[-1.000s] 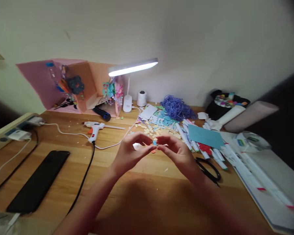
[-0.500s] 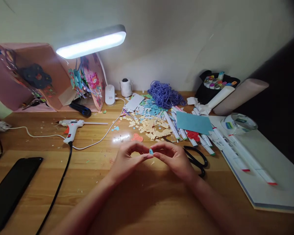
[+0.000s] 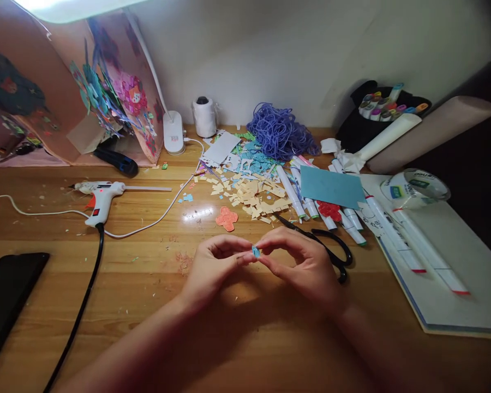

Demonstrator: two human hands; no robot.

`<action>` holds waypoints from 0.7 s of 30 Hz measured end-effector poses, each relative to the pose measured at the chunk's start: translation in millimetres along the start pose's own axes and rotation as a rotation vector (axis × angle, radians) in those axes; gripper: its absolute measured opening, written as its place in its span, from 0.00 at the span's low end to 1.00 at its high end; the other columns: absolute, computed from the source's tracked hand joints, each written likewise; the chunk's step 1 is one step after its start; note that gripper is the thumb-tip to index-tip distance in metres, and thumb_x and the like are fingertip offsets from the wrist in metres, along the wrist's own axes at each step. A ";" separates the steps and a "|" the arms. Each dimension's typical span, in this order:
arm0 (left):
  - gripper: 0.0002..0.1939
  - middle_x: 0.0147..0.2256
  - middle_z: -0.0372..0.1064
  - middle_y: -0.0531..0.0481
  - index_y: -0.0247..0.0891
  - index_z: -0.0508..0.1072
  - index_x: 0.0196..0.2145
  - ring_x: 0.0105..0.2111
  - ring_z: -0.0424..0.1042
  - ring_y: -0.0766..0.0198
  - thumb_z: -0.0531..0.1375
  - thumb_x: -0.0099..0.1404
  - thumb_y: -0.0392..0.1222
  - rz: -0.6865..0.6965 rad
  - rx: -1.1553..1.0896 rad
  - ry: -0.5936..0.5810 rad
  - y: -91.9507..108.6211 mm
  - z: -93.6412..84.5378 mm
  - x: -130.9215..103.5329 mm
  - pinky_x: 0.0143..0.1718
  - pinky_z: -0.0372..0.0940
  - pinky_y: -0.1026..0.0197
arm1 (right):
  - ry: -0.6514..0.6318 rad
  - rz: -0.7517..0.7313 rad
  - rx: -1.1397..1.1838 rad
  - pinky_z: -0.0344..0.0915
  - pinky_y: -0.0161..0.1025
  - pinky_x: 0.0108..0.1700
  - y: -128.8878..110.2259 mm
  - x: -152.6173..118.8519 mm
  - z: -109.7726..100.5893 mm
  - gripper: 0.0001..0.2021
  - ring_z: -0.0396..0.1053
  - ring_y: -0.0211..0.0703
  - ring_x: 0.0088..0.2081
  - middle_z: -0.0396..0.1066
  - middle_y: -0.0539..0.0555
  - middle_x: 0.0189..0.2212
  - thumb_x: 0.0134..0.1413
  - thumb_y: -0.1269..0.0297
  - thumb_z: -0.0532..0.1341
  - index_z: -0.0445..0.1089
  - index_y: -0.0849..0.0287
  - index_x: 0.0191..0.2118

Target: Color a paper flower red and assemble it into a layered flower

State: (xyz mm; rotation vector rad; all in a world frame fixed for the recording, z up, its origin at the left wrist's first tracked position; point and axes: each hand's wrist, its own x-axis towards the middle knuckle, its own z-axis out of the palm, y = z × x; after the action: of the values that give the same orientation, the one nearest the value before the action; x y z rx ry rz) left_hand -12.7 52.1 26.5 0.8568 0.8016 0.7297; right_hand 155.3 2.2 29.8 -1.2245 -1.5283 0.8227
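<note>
Between the fingertips of both hands is a small blue piece with pale stripes (image 3: 256, 251), likely paper; its full shape is partly covered by the fingers. My left hand (image 3: 215, 266) pinches it from the left with thumb and forefinger. From the right, my right hand (image 3: 297, 259) grips it the same way. Black-handled scissors (image 3: 335, 248) lie just beyond and beside my right hand, partly hidden by it. An orange flower-shaped cutout (image 3: 227, 219) rests on the wooden table beyond my left hand.
A hot glue gun (image 3: 106, 199) with its cord lies at left, near a black phone (image 3: 12, 295). Paper scraps (image 3: 257, 199), purple yarn (image 3: 280, 131), markers (image 3: 290, 191) and a teal card (image 3: 331, 184) spread across the back. A tape roll (image 3: 415, 188) sits on a pad (image 3: 470, 262) at right.
The view has tilted down and closer, so the lamp is mostly out of frame. The blue piece is turned, showing more of its striped face. Both hands keep their pinch.
</note>
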 end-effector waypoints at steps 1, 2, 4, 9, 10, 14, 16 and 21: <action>0.08 0.26 0.75 0.54 0.37 0.76 0.28 0.27 0.73 0.70 0.69 0.49 0.37 -0.004 -0.006 -0.008 -0.7 -0.5 -0.1 0.31 0.66 0.71 | 0.004 -0.020 -0.023 0.67 0.38 0.37 -0.7 -0.1 -0.4 0.06 0.69 0.39 0.34 0.71 0.51 0.32 0.50 0.70 0.64 0.71 0.57 0.37; 0.07 0.26 0.75 0.54 0.37 0.76 0.29 0.27 0.73 0.71 0.69 0.50 0.37 -0.007 -0.008 -0.017 -1.5 -1.0 -0.1 0.31 0.66 0.72 | 0.008 -0.037 -0.038 0.66 0.38 0.37 -1.1 -0.2 -0.7 0.07 0.69 0.39 0.34 0.71 0.51 0.32 0.50 0.71 0.64 0.71 0.57 0.37; 0.06 0.26 0.75 0.54 0.37 0.76 0.29 0.27 0.72 0.72 0.68 0.51 0.38 -0.017 -0.008 -0.027 -2.9 -1.7 0.1 0.30 0.65 0.73 | 0.008 -0.059 -0.059 0.66 0.38 0.38 -1.2 0.0 -1.0 0.07 0.69 0.39 0.34 0.70 0.51 0.32 0.50 0.71 0.64 0.70 0.56 0.36; 0.08 0.26 0.75 0.54 0.37 0.75 0.31 0.27 0.72 0.73 0.68 0.51 0.37 -0.058 0.002 -0.013 -4.5 -3.0 0.7 0.30 0.64 0.74 | -0.001 -0.102 -0.112 0.66 0.37 0.38 -0.1 1.0 -0.9 0.08 0.68 0.38 0.34 0.70 0.51 0.32 0.49 0.72 0.64 0.70 0.57 0.37; 0.08 0.27 0.75 0.54 0.37 0.75 0.31 0.27 0.72 0.73 0.69 0.51 0.37 -0.067 0.007 -0.009 -4.5 -3.4 0.6 0.30 0.64 0.73 | 0.001 -0.107 -0.129 0.66 0.37 0.38 -0.2 1.1 -0.8 0.07 0.68 0.38 0.34 0.71 0.51 0.32 0.49 0.72 0.64 0.70 0.57 0.37; 0.11 0.28 0.74 0.53 0.37 0.75 0.31 0.28 0.72 0.72 0.70 0.49 0.38 -0.093 0.039 0.001 -4.2 -5.1 0.3 0.32 0.64 0.72 | 0.008 -0.114 -0.200 0.66 0.36 0.37 -0.8 1.4 -0.6 0.07 0.69 0.38 0.33 0.71 0.51 0.32 0.50 0.72 0.63 0.71 0.57 0.36; 0.12 0.28 0.74 0.53 0.36 0.75 0.31 0.28 0.72 0.73 0.70 0.47 0.38 -0.097 0.053 0.014 -3.8 -5.4 0.4 0.32 0.64 0.73 | 0.003 -0.115 -0.226 0.66 0.36 0.37 -1.1 1.2 -0.6 0.07 0.68 0.38 0.33 0.71 0.51 0.32 0.50 0.72 0.63 0.71 0.57 0.36; 0.14 0.28 0.74 0.53 0.36 0.75 0.32 0.30 0.72 0.72 0.71 0.47 0.39 -0.105 0.067 0.032 -3.7 -5.9 2.0 0.34 0.64 0.72 | 0.000 -0.146 -0.274 0.66 0.36 0.39 -1.5 -0.8 -0.3 0.07 0.69 0.38 0.35 0.72 0.52 0.33 0.51 0.73 0.63 0.71 0.57 0.38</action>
State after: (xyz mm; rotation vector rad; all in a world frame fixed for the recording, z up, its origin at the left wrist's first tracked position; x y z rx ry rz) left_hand -15.8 54.1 20.3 0.8585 0.8975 0.6278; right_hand 155.2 1.0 31.1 -1.2888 -1.7497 0.5291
